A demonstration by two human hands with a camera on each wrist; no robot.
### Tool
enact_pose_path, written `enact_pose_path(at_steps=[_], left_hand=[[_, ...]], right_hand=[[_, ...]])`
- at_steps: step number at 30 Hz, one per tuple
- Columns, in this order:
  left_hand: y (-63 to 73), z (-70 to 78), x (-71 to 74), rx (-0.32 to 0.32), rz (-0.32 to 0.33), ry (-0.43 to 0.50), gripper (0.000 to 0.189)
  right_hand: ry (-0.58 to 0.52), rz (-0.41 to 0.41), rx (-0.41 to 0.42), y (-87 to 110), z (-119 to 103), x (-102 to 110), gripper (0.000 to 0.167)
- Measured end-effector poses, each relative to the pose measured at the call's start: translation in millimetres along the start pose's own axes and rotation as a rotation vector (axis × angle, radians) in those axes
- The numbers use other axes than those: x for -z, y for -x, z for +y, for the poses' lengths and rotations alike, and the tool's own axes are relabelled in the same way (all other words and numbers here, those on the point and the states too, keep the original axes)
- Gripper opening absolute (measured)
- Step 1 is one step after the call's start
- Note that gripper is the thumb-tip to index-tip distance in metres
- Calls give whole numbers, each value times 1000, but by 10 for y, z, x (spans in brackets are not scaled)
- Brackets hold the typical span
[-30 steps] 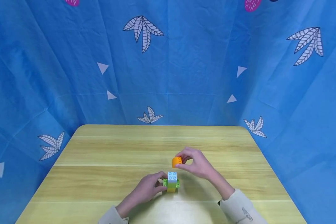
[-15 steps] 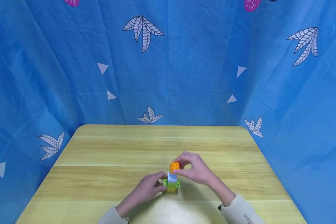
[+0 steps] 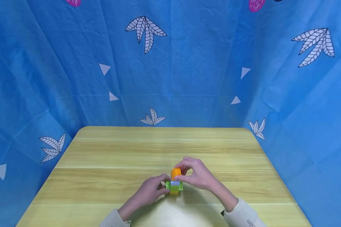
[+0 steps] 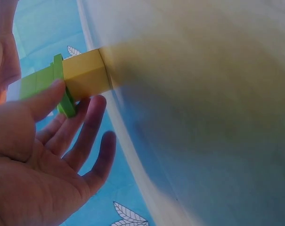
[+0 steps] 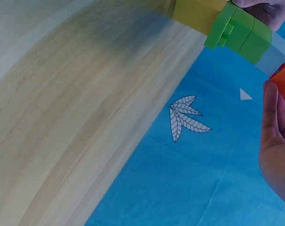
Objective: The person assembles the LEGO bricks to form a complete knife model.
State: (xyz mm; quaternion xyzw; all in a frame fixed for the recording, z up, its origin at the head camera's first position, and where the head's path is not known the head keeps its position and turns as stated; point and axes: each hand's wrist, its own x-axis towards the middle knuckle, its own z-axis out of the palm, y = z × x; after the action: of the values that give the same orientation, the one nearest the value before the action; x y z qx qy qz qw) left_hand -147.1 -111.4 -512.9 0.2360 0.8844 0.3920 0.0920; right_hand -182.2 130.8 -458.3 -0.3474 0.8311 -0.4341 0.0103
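Observation:
A small tower of toy building bricks stands on the wooden table. Its yellow brick [image 4: 85,77] is lowest, topped by a wider flat green plate [image 5: 219,29], green bricks [image 5: 255,41] and a light blue brick [image 5: 273,55]. My left hand [image 3: 148,190] holds the tower from the left, thumb against the green plate in the left wrist view and fingers on the far side. Between thumb and fingers of my right hand [image 3: 198,174] is an orange brick [image 3: 175,173] with a curved side, right at the light blue brick's top and slightly tilted.
The wooden table [image 3: 116,157] has pale stripes and rounded far corners. A blue curtain [image 3: 199,63] with white leaf and triangle prints hangs behind it and along both sides.
My right hand has come down and a little left with the orange brick, from above and beyond the tower onto the light blue brick's top. My left hand has stayed in place.

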Motion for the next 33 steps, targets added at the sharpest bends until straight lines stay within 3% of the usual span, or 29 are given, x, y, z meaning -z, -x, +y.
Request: enact_pose_path(at_steps=[33], left_hand=[[-23,0,-2,30,-13,-7,31]], right_hand=[[20,-16,15,24,-23,-6,30]])
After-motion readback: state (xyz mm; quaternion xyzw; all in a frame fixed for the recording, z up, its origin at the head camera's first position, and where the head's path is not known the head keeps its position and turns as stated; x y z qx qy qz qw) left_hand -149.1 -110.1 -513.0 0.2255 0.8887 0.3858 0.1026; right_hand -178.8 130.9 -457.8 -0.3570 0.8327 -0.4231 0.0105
